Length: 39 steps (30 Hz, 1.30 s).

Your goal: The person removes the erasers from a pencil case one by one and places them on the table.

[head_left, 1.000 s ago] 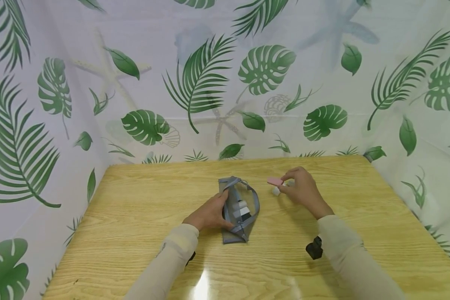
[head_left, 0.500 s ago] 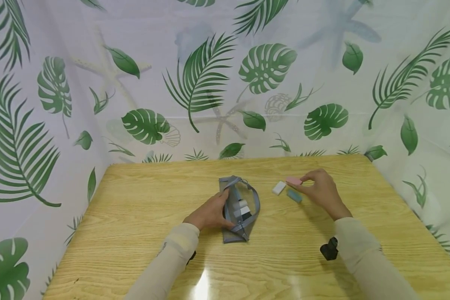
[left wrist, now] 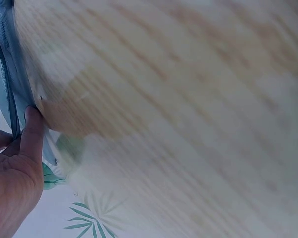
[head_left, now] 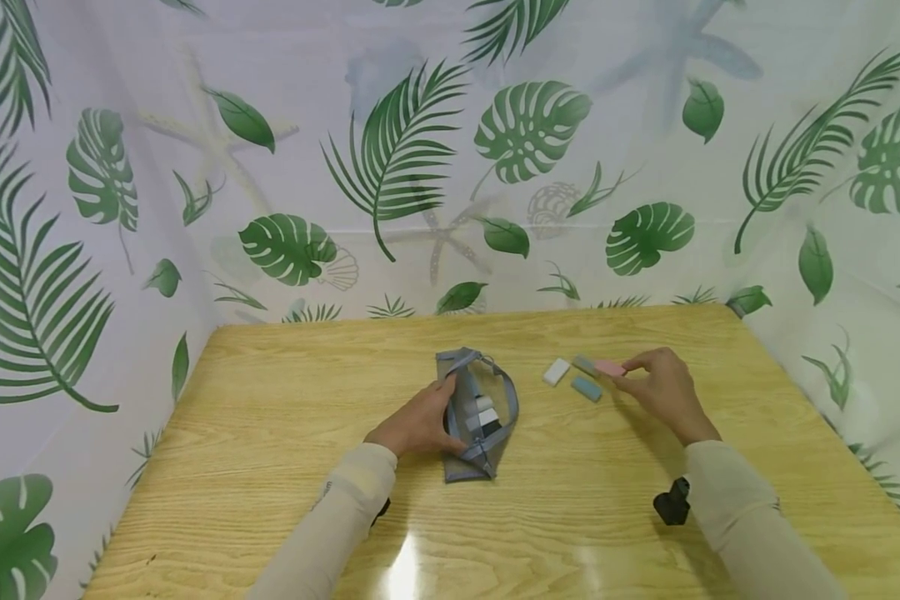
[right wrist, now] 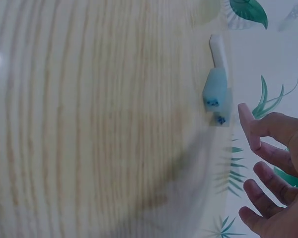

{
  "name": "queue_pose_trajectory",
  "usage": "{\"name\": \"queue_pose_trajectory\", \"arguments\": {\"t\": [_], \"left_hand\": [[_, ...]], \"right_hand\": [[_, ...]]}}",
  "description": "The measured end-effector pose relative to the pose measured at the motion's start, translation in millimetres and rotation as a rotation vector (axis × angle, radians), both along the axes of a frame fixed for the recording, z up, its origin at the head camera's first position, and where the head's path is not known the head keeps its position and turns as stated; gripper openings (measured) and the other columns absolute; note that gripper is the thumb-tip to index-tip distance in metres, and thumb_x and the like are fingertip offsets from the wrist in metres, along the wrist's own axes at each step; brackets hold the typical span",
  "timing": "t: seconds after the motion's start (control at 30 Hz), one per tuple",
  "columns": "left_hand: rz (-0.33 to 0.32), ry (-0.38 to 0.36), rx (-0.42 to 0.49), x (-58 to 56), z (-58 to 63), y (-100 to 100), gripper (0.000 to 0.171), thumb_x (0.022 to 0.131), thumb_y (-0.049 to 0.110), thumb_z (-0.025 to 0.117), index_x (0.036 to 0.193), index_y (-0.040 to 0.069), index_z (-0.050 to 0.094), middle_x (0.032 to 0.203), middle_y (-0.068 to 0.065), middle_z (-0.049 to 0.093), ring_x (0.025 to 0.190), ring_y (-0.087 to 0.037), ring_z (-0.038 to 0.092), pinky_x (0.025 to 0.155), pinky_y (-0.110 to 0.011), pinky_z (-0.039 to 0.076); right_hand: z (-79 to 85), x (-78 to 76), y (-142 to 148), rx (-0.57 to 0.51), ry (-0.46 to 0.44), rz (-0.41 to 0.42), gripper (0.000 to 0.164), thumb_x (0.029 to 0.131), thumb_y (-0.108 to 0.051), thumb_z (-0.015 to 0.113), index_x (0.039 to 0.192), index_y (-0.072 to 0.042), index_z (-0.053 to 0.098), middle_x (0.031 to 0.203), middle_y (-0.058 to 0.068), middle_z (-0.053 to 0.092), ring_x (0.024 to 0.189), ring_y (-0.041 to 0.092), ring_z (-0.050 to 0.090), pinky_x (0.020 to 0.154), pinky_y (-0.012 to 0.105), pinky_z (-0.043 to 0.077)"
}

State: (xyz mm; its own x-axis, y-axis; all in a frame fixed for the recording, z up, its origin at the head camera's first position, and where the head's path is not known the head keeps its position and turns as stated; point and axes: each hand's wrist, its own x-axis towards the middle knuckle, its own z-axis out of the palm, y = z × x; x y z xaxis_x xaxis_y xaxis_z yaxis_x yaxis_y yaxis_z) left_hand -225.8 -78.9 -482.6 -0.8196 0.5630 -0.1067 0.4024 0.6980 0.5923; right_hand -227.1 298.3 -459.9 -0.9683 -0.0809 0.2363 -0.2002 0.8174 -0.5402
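My left hand [head_left: 416, 421] grips the near-left side of a grey-blue mesh zip pouch [head_left: 467, 472], its mouth spread apart. White and dark block-like pieces [head_left: 487, 415] show inside it. Between thumb and index finger, my right hand [head_left: 667, 396] pinches a pink eraser [head_left: 609, 367]; its other fingers stand loosely bent in the right wrist view. Left of that hand lie a white eraser [head_left: 557, 372], a blue eraser [head_left: 587, 387] and a grey-green eraser [head_left: 584, 365]. The pink eraser appears close to the grey-green one; whether they touch, I cannot tell.
All of this lies on a wood-grain table [head_left: 285, 392]. A leaf-printed white cloth [head_left: 420, 283] hangs behind its back edge and along both sides. Dark wrist devices [head_left: 672, 502] sit under the sleeves.
My right hand has moved right with the pink eraser, away from the pouch. The white, blue and grey-green erasers have come into view beside it. The left hand keeps its grip on the pouch.
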Motion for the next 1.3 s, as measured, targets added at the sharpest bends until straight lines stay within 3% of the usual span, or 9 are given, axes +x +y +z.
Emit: {"name": "queue_pose_trajectory", "arguments": {"t": [0.2, 0.4, 0.53, 0.63, 0.73, 0.93, 1.1, 1.3], "left_hand": [[-0.001, 0.002, -0.004, -1.3, -0.6, -1.2, 0.114, 0.081, 0.027, 0.089, 0.159, -0.006, 0.013, 0.161, -0.025, 0.026, 0.145, -0.036, 0.035, 0.115, -0.043, 0.036], [-0.002, 0.006, 0.004, -2.5, 0.1, -0.9, 0.115, 0.08, 0.027, 0.089, 0.159, -0.007, 0.014, 0.16, -0.026, 0.028, 0.144, -0.036, 0.037, 0.115, -0.042, 0.037], [0.0, 0.006, 0.006, -2.5, 0.1, -0.4, 0.115, 0.079, 0.027, 0.09, 0.159, -0.007, 0.015, 0.16, -0.025, 0.029, 0.144, -0.036, 0.038, 0.114, -0.042, 0.037], [0.001, 0.01, 0.002, -2.1, 0.1, -0.1, 0.114, 0.079, 0.027, 0.09, 0.159, -0.007, 0.015, 0.16, -0.026, 0.029, 0.143, -0.036, 0.039, 0.114, -0.042, 0.038], [0.002, 0.013, -0.008, -1.9, 0.8, 0.1, 0.114, 0.08, 0.028, 0.09, 0.159, -0.007, 0.015, 0.16, -0.025, 0.029, 0.143, -0.036, 0.039, 0.114, -0.042, 0.037], [0.005, 0.013, -0.007, -1.3, 2.1, 0.0, 0.114, 0.08, 0.027, 0.089, 0.159, -0.006, 0.015, 0.16, -0.025, 0.028, 0.144, -0.036, 0.038, 0.115, -0.042, 0.037], [0.005, 0.013, 0.0, -0.5, 1.5, -0.1, 0.114, 0.08, 0.027, 0.09, 0.159, -0.007, 0.016, 0.161, -0.025, 0.028, 0.144, -0.037, 0.037, 0.115, -0.043, 0.036], [0.003, 0.011, 0.0, -0.2, 0.9, -0.1, 0.114, 0.08, 0.027, 0.09, 0.159, -0.007, 0.015, 0.161, -0.025, 0.028, 0.144, -0.037, 0.037, 0.115, -0.043, 0.037]], "right_hand": [[-5.4, -1.6, 6.1, -0.002, -0.041, -0.019, 0.023, 0.088, -0.009, 0.077, 0.097, 0.012, 0.076, 0.114, 0.035, 0.065, 0.112, 0.055, 0.054, 0.092, 0.069, 0.043], [-10.4, -1.8, 9.0, -0.028, -0.08, -0.044, 0.035, 0.09, -0.02, 0.079, 0.101, 0.013, 0.075, 0.115, 0.035, 0.065, 0.114, 0.055, 0.054, 0.095, 0.068, 0.043], [-12.6, -1.3, 9.7, -0.014, -0.082, -0.058, 0.039, 0.089, -0.025, 0.08, 0.1, 0.012, 0.076, 0.114, 0.034, 0.066, 0.094, 0.043, 0.061, 0.086, 0.062, 0.049], [-14.6, -1.9, 10.6, 0.003, -0.088, -0.066, 0.038, 0.089, -0.025, 0.081, 0.099, 0.011, 0.076, 0.116, 0.034, 0.066, 0.082, 0.032, 0.057, 0.076, 0.05, 0.051], [-16.2, -3.0, 11.8, 0.0, -0.099, -0.069, 0.035, 0.088, -0.02, 0.081, 0.101, 0.012, 0.075, 0.116, 0.034, 0.066, 0.073, 0.03, 0.054, 0.064, 0.042, 0.047], [-18.3, -2.1, 13.7, 0.005, -0.112, -0.06, 0.035, 0.088, -0.019, 0.08, 0.102, 0.013, 0.075, 0.112, 0.034, 0.067, 0.066, 0.026, 0.054, 0.062, 0.041, 0.048], [-20.5, -0.1, 14.4, 0.041, -0.083, -0.032, 0.029, 0.088, -0.013, 0.079, 0.097, 0.014, 0.075, 0.109, 0.035, 0.067, 0.071, 0.027, 0.055, 0.067, 0.044, 0.048], [-22.5, 1.7, 14.3, 0.034, -0.107, -0.029, 0.027, 0.088, -0.01, 0.077, 0.097, 0.015, 0.074, 0.109, 0.036, 0.067, 0.094, 0.047, 0.062, 0.079, 0.058, 0.051]]}}
